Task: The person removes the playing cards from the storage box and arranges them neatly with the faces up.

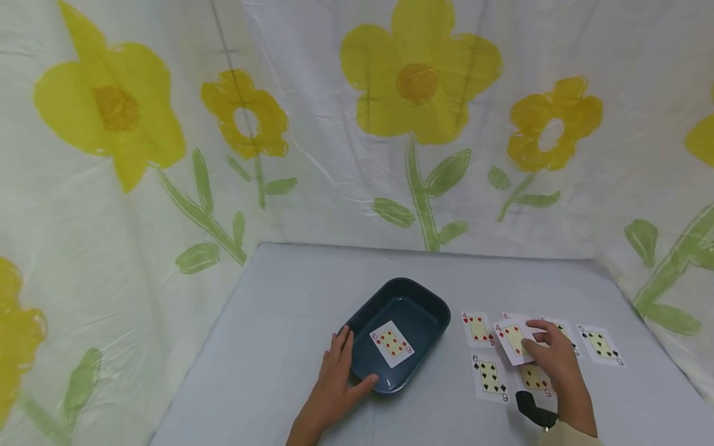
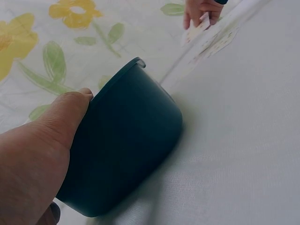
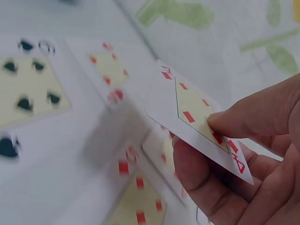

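In the head view my left hand (image 1: 334, 378) grips the near left corner of a dark blue rectangular dish (image 1: 437, 310), its thumb at the rim. A diamond playing card (image 1: 392, 344) lies face up inside the dish. My right hand (image 1: 552, 356) pinches a four of diamonds (image 1: 509, 341) between thumb and fingers, tilted above other cards. The right wrist view shows this four of diamonds (image 3: 187, 110) clear of the cards below. The held card and hand partly hide a four (image 1: 506, 316), a spade card (image 1: 563, 328) and a diamond card (image 1: 534, 376).
A four of hearts (image 1: 476, 328) and a spade card (image 1: 489, 376) lie between the dish and my right hand. A five of spades (image 1: 600, 345) lies farther right. The white table (image 1: 268, 322) meets a flowered curtain (image 1: 312, 204) at its back edge.
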A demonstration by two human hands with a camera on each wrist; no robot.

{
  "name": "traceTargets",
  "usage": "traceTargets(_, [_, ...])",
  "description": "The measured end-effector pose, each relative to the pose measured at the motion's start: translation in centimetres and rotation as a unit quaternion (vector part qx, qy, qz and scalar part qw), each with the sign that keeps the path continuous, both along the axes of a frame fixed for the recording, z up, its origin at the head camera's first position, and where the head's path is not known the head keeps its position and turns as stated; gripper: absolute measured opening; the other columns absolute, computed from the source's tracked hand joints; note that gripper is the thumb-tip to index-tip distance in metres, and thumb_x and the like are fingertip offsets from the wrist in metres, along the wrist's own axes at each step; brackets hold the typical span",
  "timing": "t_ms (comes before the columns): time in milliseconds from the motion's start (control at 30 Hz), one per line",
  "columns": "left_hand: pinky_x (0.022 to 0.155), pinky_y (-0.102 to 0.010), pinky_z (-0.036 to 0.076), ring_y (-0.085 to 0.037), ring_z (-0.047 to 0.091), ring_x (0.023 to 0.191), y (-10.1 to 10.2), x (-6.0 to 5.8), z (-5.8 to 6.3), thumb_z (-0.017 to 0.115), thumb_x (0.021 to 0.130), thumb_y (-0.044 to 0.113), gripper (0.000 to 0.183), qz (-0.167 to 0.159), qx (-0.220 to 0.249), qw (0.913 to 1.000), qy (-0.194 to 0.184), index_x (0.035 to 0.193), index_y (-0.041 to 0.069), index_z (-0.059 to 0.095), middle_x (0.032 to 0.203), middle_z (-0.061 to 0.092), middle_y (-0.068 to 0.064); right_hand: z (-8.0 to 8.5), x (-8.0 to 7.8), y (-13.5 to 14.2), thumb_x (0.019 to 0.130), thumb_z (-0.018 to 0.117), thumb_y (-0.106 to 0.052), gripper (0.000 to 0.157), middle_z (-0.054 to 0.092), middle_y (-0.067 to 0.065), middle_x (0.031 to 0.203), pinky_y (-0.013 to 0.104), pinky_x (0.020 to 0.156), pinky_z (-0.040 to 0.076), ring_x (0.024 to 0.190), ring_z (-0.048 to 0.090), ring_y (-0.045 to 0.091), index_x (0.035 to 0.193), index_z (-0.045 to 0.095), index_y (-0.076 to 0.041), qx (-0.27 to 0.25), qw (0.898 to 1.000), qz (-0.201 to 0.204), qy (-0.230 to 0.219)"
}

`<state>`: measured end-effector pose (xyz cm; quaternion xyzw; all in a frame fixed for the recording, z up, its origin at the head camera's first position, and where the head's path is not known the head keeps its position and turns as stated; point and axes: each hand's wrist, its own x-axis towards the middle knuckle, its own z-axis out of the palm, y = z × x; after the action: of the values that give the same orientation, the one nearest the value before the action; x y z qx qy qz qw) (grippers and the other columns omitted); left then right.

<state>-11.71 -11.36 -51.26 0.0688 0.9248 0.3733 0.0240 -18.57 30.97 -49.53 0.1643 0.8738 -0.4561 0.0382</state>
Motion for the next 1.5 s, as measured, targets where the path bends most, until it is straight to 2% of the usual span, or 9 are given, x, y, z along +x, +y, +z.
traceTargets(167, [0.115, -0.063, 0.013, -0.037, 0.004, 0.152, 0.0, -0.1, 0.0, 0.062, 0.09, 0.062, 0.099, 0.002, 0.0, 1.0, 0.004, 0.16, 0.006, 0.02, 0.168, 0.007, -0.004, -0.7, 0.2, 2.3, 0.096, 0.06, -0.014, 0.056, 0.045, 0.032, 0.129, 0.028, 0.061, 0.049, 0.104, 0.053, 0.042, 0.146, 0.039, 0.002, -0.009, 0.998, -0.058, -0.024])
traceTargets(333, [0.116, -0.062, 0.013, -0.037, 0.005, 0.151, -0.1, 0.0, 0.0, 0.063, 0.091, 0.061, 0.098, 0.008, 0.004, 0.9999, 0.005, 0.16, 0.006, 0.02, 0.167, 0.008, -0.005, -1.2, 0.4, 3.5, 0.094, 0.061, -0.01, 0.056, 0.045, 0.029, 0.124, 0.023, 0.055, 0.046, 0.101, 0.052, 0.039, 0.145, 0.04, 0.004, -0.021, 0.992, -0.115, -0.053])
traceTargets(567, [0.116, -0.063, 0.012, -0.037, 0.006, 0.151, -0.3, 0.2, -0.1, 0.063, 0.09, 0.061, 0.098, 0.009, 0.009, 0.9999, 0.004, 0.16, 0.007, 0.021, 0.167, 0.008, -0.004, -1.7, 1.2, 4.5, 0.093, 0.058, -0.008, 0.051, 0.047, 0.031, 0.118, 0.033, 0.061, 0.044, 0.098, 0.05, 0.041, 0.139, 0.043, 0.007, 0.009, 0.984, -0.164, -0.071])
traceTargets(867, [0.116, -0.063, 0.012, -0.038, 0.005, 0.151, -0.2, 0.0, -0.3, 0.064, 0.09, 0.061, 0.098, 0.004, 0.006, 0.9999, 0.015, 0.161, 0.008, 0.02, 0.167, 0.007, -0.004, -1.7, 2.5, 5.1, 0.088, 0.055, -0.009, 0.048, 0.048, 0.035, 0.119, 0.058, 0.085, 0.039, 0.108, 0.046, 0.049, 0.131, 0.046, 0.01, 0.081, 0.98, -0.165, -0.083])
traceTargets(1033, [0.115, -0.063, 0.013, -0.038, 0.005, 0.151, -0.2, -0.1, -0.6, 0.064, 0.09, 0.061, 0.098, 0.002, 0.001, 0.9998, 0.019, 0.161, 0.008, 0.02, 0.167, 0.007, -0.004, -1.4, 3.1, 4.9, 0.088, 0.057, -0.009, 0.046, 0.051, 0.035, 0.116, 0.059, 0.088, 0.038, 0.105, 0.046, 0.05, 0.127, 0.047, 0.013, 0.112, 0.974, -0.166, -0.108])
traceTargets(1200, [0.115, -0.063, 0.013, -0.037, 0.006, 0.151, -0.1, -0.1, -0.6, 0.064, 0.09, 0.061, 0.098, 0.003, 0.004, 0.9998, 0.02, 0.16, 0.009, 0.021, 0.167, 0.008, -0.003, -1.2, 3.6, 5.0, 0.089, 0.059, -0.009, 0.05, 0.048, 0.037, 0.124, 0.06, 0.089, 0.037, 0.108, 0.042, 0.05, 0.131, 0.044, 0.013, 0.117, 0.967, -0.187, -0.132])
traceTargets(1500, [0.116, -0.062, 0.013, -0.037, 0.006, 0.152, 0.0, -0.1, -0.7, 0.064, 0.09, 0.062, 0.098, 0.006, 0.004, 0.9999, 0.015, 0.16, 0.008, 0.021, 0.167, 0.009, -0.003, -0.6, 4.2, 5.3, 0.089, 0.062, -0.006, 0.051, 0.045, 0.038, 0.128, 0.06, 0.092, 0.039, 0.108, 0.043, 0.051, 0.13, 0.042, 0.015, 0.13, 0.964, -0.187, -0.139])
